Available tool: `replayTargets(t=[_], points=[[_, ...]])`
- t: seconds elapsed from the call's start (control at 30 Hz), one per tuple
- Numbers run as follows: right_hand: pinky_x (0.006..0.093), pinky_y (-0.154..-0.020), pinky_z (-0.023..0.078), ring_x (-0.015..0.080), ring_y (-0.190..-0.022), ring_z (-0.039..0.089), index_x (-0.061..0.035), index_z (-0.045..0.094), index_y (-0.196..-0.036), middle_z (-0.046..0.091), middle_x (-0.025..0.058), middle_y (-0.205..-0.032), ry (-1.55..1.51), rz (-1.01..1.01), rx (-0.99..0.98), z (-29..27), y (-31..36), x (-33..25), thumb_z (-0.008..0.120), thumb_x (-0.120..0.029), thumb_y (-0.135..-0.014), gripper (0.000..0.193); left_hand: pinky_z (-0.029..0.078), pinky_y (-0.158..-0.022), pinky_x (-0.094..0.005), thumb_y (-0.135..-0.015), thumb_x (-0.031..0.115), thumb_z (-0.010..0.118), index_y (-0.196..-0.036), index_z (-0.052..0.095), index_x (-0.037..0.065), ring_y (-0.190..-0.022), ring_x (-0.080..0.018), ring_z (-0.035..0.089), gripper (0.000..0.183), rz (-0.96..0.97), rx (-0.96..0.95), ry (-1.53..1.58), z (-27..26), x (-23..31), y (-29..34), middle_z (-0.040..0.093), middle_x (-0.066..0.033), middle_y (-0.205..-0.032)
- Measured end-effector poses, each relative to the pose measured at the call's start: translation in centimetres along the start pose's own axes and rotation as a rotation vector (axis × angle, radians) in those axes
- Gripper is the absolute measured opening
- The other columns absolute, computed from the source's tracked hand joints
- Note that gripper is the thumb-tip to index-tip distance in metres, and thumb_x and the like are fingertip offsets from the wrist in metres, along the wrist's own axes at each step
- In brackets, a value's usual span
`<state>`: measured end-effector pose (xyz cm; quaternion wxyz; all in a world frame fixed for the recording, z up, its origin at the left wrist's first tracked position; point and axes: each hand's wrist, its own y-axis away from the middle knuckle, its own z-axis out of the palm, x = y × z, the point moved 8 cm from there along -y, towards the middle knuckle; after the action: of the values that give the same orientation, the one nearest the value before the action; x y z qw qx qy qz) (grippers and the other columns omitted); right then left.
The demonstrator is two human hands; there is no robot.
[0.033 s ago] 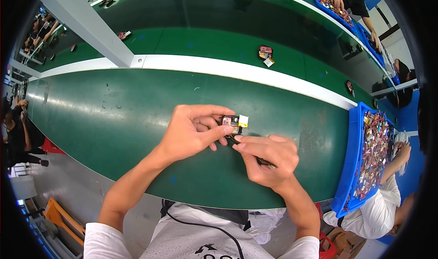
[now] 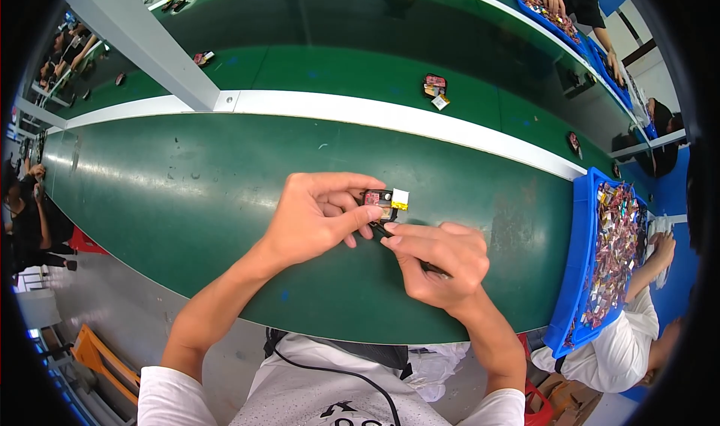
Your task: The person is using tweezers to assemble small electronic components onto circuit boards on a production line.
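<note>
Over the green worktable, my left hand [image 2: 319,212] is closed on a small black electronics housing [image 2: 388,214], pinching it between thumb and fingers. A reddish circuit board [image 2: 372,199] shows inside it. At the housing's right side sticks out a small white and yellow battery pouch [image 2: 400,199]. My right hand [image 2: 448,259], just right of and nearer than the housing, is closed around a slim black pen-like tool [image 2: 435,268]. The tool points up and left toward the housing's lower edge; fingers partly cover it, and whether its tip touches the housing I cannot tell.
A blue bin [image 2: 568,276] full of small boards and batteries stands at the table's right end. Beyond the white rail [image 2: 337,115], a green conveyor belt [image 2: 300,73] carries scattered units, one being an open unit [image 2: 435,88]. Co-workers sit around; one person's hand [image 2: 661,250] is beyond the bin.
The open unit on the belt has shifted slightly to the left. My right hand has moved very slightly left; my left hand keeps its hold on the housing.
</note>
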<state>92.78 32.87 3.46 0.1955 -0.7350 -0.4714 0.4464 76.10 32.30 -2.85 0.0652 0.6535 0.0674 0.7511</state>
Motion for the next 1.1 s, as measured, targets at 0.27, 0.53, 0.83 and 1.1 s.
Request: replayTargets(t=[0.27,0.53,0.83,1.1], points=[[0.0250,-0.043,0.035,0.0118,-0.047,0.048,-0.0073,0.075,-0.086,0.077,0.0063,-0.091,0.101,-0.104,0.002,0.4,0.7,-0.6,0.078,0.005,-0.056,0.032,0.058,-0.054,-0.0240,-0.090,-0.003,0.071,-0.116,0.070,-0.007,-0.067,-0.0127,0.071,0.025,0.124,0.132,-0.169,0.7,0.0,0.2,0.073,-0.0122,-0.085],[0.0255,-0.044,0.037,0.0125,-0.046,0.047,-0.0073,0.074,-0.085,0.077,0.0061,-0.094,0.126,-0.124,-0.009,0.6,1.1,-0.2,0.078,0.003,-0.057,0.030,0.056,-0.051,-0.0233,-0.090,-0.007,0.070,-0.110,0.069,-0.009,-0.062,-0.0109,0.069,0.020,0.239,0.185,-0.305,1.0,0.2,0.1,0.072,-0.0115,-0.083],[0.0244,-0.046,0.041,0.0141,-0.060,0.068,-0.0058,0.074,-0.087,0.078,0.0059,-0.087,0.011,-0.040,0.273,-2.4,0.2,1.3,0.083,0.005,-0.069,0.023,0.058,-0.056,-0.0264,-0.094,0.005,0.067,-0.114,0.066,-0.009,-0.062,-0.0140,0.068,0.024,0.204,0.360,-0.256,-6.0,4.3,-7.8,0.069,-0.0100,-0.087],[0.0221,-0.043,0.040,0.0090,-0.044,0.053,-0.0039,0.073,-0.086,0.078,0.0108,-0.089,-0.063,-0.002,0.246,-2.3,0.4,2.5,0.084,0.006,-0.070,0.022,0.056,-0.073,-0.0464,-0.091,0.017,0.069,-0.100,0.074,0.002,-0.081,-0.0387,0.070,0.018,0.454,0.868,-1.307,-11.6,8.6,-13.5,0.070,-0.0197,-0.100]])
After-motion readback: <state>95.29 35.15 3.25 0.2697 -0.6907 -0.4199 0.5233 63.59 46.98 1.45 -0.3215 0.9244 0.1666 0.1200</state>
